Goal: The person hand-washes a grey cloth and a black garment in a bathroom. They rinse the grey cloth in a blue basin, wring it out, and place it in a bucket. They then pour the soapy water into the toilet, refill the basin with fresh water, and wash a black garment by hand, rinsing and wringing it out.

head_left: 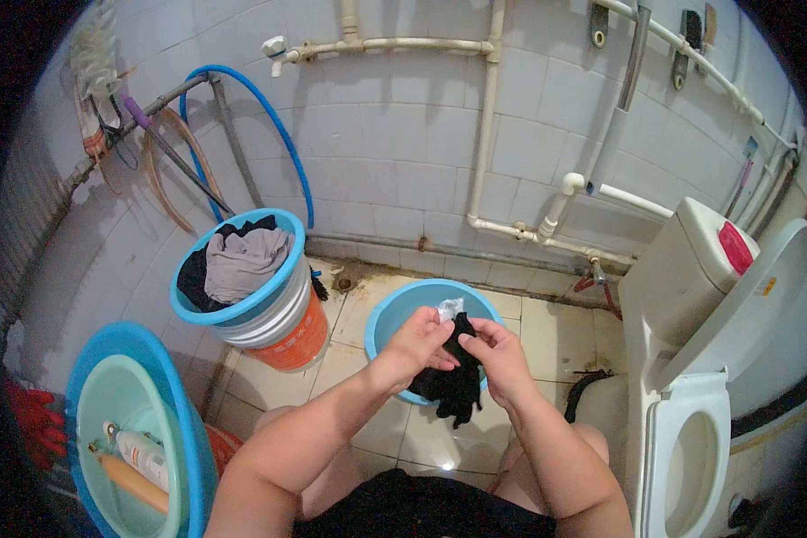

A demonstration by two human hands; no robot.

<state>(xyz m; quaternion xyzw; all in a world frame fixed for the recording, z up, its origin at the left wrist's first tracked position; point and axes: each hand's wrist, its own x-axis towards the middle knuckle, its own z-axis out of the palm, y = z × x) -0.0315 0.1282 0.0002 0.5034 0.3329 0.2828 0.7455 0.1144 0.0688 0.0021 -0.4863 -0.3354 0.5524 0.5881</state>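
Observation:
A bunched black cloth garment [458, 384] hangs between my two hands over a light blue basin [382, 316] on the floor. My left hand [419, 341] is closed at its upper left edge, fingers bent toward it. My right hand [502, 359] pinches the top right of the garment between thumb and fingers. Just beyond my left fingertips shows a small whitish, shiny piece [450, 308]; whether it is attached to the garment or lies in the basin, I cannot tell. The garment's lower end droops over the basin's near rim.
Left, a blue basin [188, 303] of grey and dark clothes sits on a white-and-orange bucket [291, 332]. Nearer, a pale green basin [99, 381] holds bottles. A toilet [659, 403] with raised lid stands right. Pipes [486, 134] and a blue hose [287, 125] run along the wall.

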